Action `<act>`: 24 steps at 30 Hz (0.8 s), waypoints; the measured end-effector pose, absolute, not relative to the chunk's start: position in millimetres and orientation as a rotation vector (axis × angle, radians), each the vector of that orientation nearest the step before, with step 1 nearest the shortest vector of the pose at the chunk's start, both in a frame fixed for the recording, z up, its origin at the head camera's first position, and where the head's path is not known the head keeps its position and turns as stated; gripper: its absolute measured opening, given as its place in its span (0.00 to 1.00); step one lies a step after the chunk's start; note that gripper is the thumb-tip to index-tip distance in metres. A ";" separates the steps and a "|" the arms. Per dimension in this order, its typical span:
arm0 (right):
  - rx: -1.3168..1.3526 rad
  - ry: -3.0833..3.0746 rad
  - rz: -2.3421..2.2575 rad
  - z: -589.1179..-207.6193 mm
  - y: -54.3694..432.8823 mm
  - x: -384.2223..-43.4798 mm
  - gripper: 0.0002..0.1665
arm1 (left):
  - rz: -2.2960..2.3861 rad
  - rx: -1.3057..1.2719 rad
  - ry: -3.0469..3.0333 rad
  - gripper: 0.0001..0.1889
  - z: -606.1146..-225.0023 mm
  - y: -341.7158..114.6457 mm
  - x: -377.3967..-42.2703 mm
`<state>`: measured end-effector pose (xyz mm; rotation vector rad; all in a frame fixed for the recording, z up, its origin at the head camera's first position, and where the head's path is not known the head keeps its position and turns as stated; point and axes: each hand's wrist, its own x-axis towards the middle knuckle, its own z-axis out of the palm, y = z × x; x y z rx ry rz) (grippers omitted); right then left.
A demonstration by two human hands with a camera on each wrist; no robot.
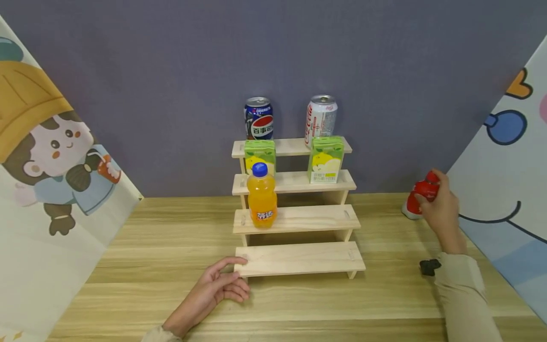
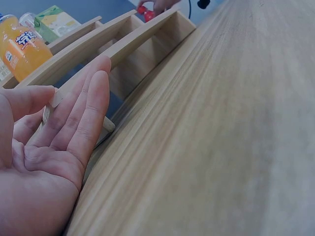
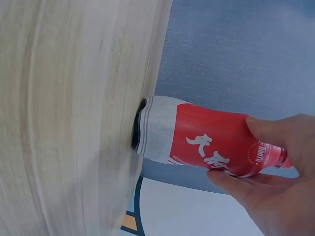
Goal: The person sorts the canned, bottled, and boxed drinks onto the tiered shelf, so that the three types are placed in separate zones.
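My right hand (image 1: 443,209) grips a red bottle (image 3: 211,140) with white lettering and a pale base around its upper part, at the table's far right. The base is at the tabletop; whether it touches, I cannot tell. My left hand (image 1: 213,289) holds the left end of the lowest step of a wooden tiered shelf (image 1: 299,259), thumb and fingers about the board's corner. An orange soda bottle (image 1: 262,204) with a blue cap stands on the second step's left. Two green juice cartons (image 1: 326,159) stand on the third step, the left one partly hidden by the soda bottle.
On the top step stand a blue cola can (image 1: 259,118) and a white cola can (image 1: 320,118). A small black object (image 1: 429,267) is beside my right sleeve. The grey back wall (image 1: 183,118) and printed side panels (image 1: 55,142) bound the wooden table (image 1: 171,237).
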<state>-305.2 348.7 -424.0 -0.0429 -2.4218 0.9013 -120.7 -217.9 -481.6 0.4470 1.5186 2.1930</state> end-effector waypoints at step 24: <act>0.174 -2.413 0.836 -378.1 314.2 -288.5 0.50 | 2.177 0.488 1.509 0.20 -482.5 -218.5 -120.5</act>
